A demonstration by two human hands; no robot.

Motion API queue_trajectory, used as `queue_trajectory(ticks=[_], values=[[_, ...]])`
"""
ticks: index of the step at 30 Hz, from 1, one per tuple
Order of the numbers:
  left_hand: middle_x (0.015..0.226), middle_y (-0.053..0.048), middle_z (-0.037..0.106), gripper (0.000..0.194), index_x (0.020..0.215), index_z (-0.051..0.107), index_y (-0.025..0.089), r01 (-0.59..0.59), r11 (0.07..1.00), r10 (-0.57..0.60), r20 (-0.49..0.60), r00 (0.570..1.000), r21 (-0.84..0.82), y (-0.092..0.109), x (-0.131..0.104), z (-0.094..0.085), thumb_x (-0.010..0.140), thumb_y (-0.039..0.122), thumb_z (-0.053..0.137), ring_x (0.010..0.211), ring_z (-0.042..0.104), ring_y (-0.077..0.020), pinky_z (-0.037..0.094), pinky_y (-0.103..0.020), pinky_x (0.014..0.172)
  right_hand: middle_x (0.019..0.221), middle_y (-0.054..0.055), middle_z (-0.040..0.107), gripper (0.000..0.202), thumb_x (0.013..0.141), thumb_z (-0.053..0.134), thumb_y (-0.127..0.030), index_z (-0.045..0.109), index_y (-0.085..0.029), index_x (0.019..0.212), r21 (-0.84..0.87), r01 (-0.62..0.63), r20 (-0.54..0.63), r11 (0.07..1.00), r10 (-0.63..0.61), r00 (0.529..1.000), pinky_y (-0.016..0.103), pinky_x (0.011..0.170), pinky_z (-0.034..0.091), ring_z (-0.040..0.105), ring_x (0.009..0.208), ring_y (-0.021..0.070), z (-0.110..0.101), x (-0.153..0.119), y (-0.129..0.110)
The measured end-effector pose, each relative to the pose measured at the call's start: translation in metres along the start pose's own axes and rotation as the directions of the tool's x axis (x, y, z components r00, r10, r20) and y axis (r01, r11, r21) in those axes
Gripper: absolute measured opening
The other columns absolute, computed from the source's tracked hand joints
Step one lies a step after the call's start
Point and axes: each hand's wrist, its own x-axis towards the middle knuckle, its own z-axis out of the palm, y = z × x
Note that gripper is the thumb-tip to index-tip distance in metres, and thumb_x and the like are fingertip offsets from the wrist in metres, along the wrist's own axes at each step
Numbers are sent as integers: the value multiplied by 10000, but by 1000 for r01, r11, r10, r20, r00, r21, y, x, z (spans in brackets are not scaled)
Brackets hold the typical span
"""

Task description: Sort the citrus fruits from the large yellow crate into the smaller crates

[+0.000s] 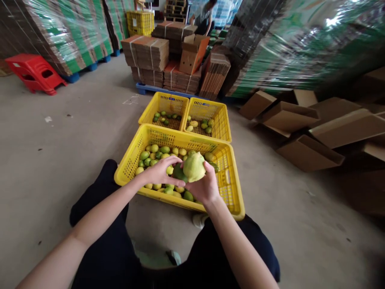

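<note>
Right hand (206, 185): cupped under and around a large pale yellow-green fruit (194, 166), fingers closed on it from below and from the right; the palm is hidden behind the fruit. Left hand (160, 170): fingers stretched across to the fruit's left side, tips touching it; a darker green fruit (178, 173) shows between the two hands, and which hand holds it cannot be told. Both hands are over the near yellow crate (131, 165), which is part-filled with green and yellow fruit, many hidden under the hands. Beyond it, touching, two smaller yellow crates (223, 116) with few fruit. Bundled flat cartons (152, 52) behind; a person at the top edge, cut off and blurred. Red stool (34, 72) far left.
</note>
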Motion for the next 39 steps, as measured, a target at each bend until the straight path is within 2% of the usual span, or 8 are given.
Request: queue_trajectory(ticks=[6, 9, 15, 22, 26, 30, 35, 39], values=[[1267, -146, 672, 638, 1195, 681, 196, -127, 991, 132, -121, 984, 42, 2, 1, 2, 645, 412, 922, 1198, 645, -295, 512, -472, 1060, 919, 91, 723, 473, 838, 444, -677, 632, -252, 930, -1, 106, -125, 994, -105, 986, 459, 790, 568, 692, 902, 297, -9, 5, -2], [1240, -121, 700, 593, 1266, 644, 224, -126, 984, 153, -230, 961, 127, 5, -1, 1, 741, 386, 866, 1153, 670, -270, 541, -453, 1028, 950, 83, 720, 429, 805, 586, -646, 626, -242, 944, -175, 220, -233, 960, -257, 938, 456, 817, 563, 685, 888, 283, -18, 8, -5], [1242, -98, 696, 458, 1293, 617, 248, -232, 914, 343, -331, 879, 332, 6, -2, -1, 862, 299, 764, 1177, 663, -249, 544, -433, 1041, 1030, 78, 663, 433, 678, 866, -408, 649, -221, 1003, -823, 349, -128, 448, -745, 655, 456, 901, 554, 641, 996, 274, -21, 6, 3], [1266, -88, 687, 476, 1355, 578, 271, -331, 860, 462, -314, 829, 389, 6, -2, -3, 906, 161, 690, 1200, 655, -220, 548, -398, 1038, 1155, 94, 630, 430, 799, 790, -341, 615, -248, 1181, -837, 446, -7, 317, -821, 572, 483, 954, 564, 625, 1116, 277, -20, 10, 16], [1243, -92, 702, 467, 1315, 617, 254, -279, 897, 391, -319, 864, 342, 10, -4, -4, 867, 238, 751, 1173, 666, -237, 549, -397, 1025, 1182, 88, 645, 482, 758, 824, -357, 628, -259, 1188, -790, 449, -65, 418, -785, 616, 493, 979, 547, 622, 1141, 284, -19, 9, 15], [1187, -121, 719, 639, 1250, 643, 191, -24, 1000, 18, -301, 953, -19, 14, -3, -6, 706, 434, 874, 1062, 699, -269, 592, -359, 873, 1069, 47, 713, 476, 740, 826, -454, 655, -257, 1138, -540, 384, -204, 749, -559, 804, 393, 819, 605, 689, 943, 239, -16, 6, 9], [944, -130, 741, 602, 982, 681, 124, 238, 807, -326, -71, 943, -541, 14, 1, -5, 731, 665, 761, 824, 724, -244, 576, -303, 680, 677, 21, 688, 470, 734, 749, -665, 691, -203, 795, -127, 108, -233, 986, -136, 963, 265, 421, 512, 637, 569, 183, -12, 8, 3], [690, -111, 698, 592, 778, 680, 121, 381, 679, -425, 87, 901, -628, 11, 2, -3, 799, 713, 660, 568, 659, -186, 513, -279, 550, 486, 12, 599, 534, 727, 710, -719, 664, -190, 669, 43, -111, -182, 993, 117, 976, 264, 300, 416, 524, 350, 148, -14, 13, 7]])
